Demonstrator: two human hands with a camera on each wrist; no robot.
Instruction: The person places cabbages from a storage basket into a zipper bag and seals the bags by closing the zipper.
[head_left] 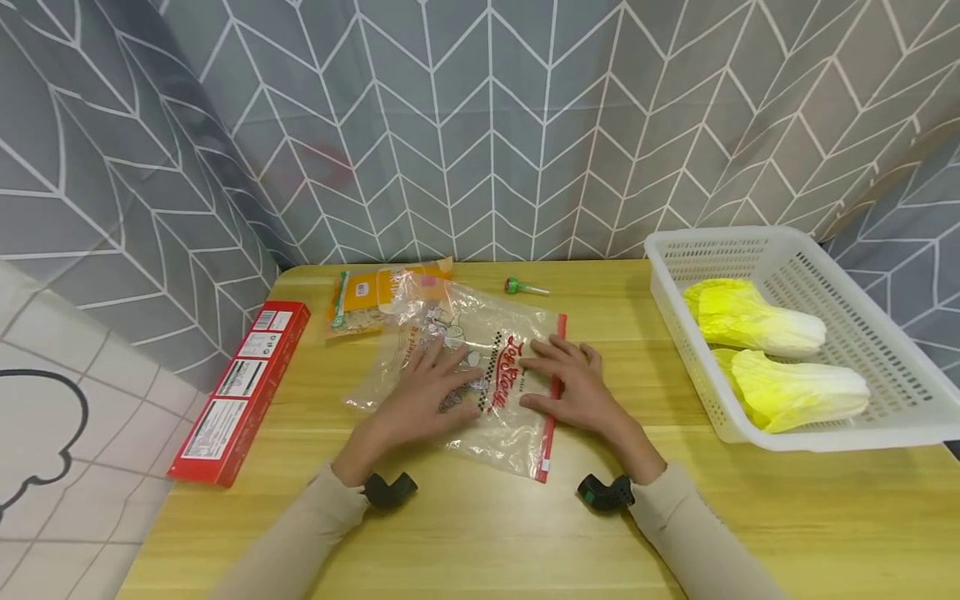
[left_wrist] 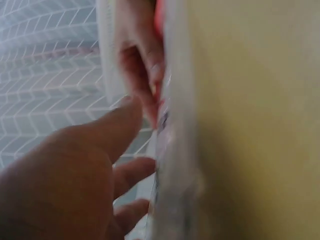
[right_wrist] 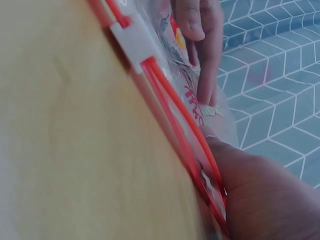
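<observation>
Lying flat on the worktop (head_left: 750,517), left of the white basket (head_left: 885,417), a clear printed zip bag (head_left: 487,367) with red seal sits under both hands (head_left: 431,392) (head_left: 573,383), fingers spread straight, pressing it.

A wooden table (head_left: 750,517) stands before a grey curtain (head_left: 487,125) printed with a white leaf pattern. On the far right of the table, a white perforated plastic basket (head_left: 911,417) holds two heads of napa cabbage (head_left: 757,321) (head_left: 802,392), lying side by side with their yellow-green leaf ends pointing left. Along the table's left edge lies a long red box (head_left: 240,392) with white labels. At the far side, an orange-and-yellow packet (head_left: 367,302) rests near the curtain, and to its right, apart from it, lies a green-headed lollipop (head_left: 525,288).
</observation>
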